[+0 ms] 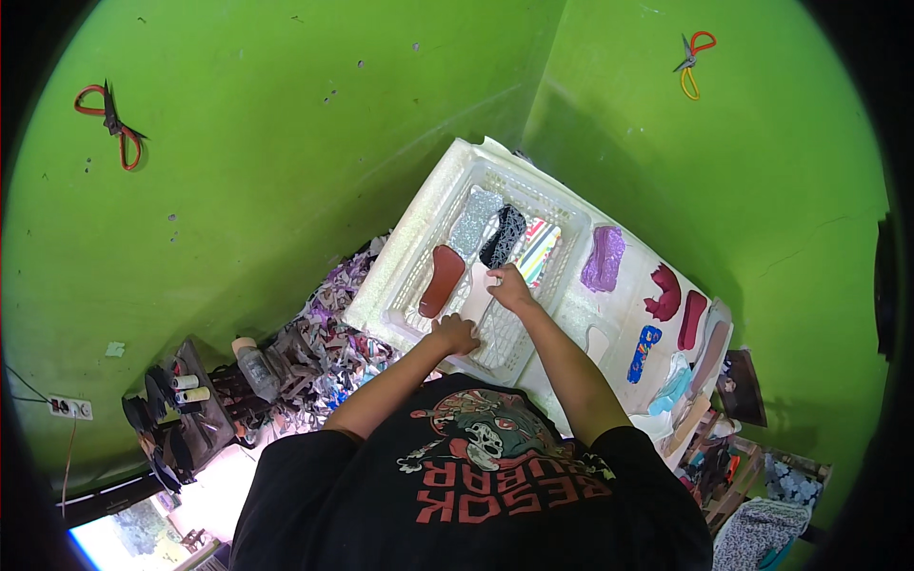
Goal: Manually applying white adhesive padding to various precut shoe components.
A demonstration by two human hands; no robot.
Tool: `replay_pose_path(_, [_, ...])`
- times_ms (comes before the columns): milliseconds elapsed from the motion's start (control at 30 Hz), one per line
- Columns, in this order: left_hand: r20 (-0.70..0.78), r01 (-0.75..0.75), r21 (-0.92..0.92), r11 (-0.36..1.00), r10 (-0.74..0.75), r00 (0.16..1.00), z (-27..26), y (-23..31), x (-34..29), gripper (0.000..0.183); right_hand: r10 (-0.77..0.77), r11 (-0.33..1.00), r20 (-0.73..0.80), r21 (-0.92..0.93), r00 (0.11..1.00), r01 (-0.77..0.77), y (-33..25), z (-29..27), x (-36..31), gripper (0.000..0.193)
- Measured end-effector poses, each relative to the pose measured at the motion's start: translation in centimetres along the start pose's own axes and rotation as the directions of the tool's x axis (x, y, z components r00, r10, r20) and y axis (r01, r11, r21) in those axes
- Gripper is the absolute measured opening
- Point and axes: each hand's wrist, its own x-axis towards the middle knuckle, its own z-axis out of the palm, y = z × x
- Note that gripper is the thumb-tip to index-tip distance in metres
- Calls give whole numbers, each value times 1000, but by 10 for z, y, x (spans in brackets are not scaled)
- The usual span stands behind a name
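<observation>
Green walls [276, 152] fill my feed; the right hand [512, 289] pinches the sole [479, 293] at one o'clock; the left hand [455, 335] touches seven, presumably steadying it, though its grip I can't tell.

Right hand [512, 287] farther out than left hand [456, 335]

The left forearm [392, 383] slants inward, ending in bent fingers. The right forearm [574, 368] stretches forward, its fingers curled leftward. Seen from above, how tightly either hand closes is hard to tell.
</observation>
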Motion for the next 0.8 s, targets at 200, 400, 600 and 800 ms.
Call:
replay_pose_path(200, [-16, 29, 140, 990, -26, 1000, -4, 12, -6, 56, 93, 988, 166, -135, 982, -71, -6, -7, 3, 41])
replay_pose_path(400, [-36, -48, 185, 982, 55, 998, -1, 19, -3, 64, 8, 986, 127, -168, 992, 14, -4, 5, -6, 52])
replay_pose_path(600, [-67, -60, 185, 981, 74, 995, 3, 7, 7, 62, -34, 976, 173, -208, 984, 70, -17, 2, -21, 63])
replay_pose_path(800, [-75, -28, 136, 990, 38, 996, 6, 23, 4, 74, 0, 977, 188, -208, 982, 39, -27, -6, -37, 63])
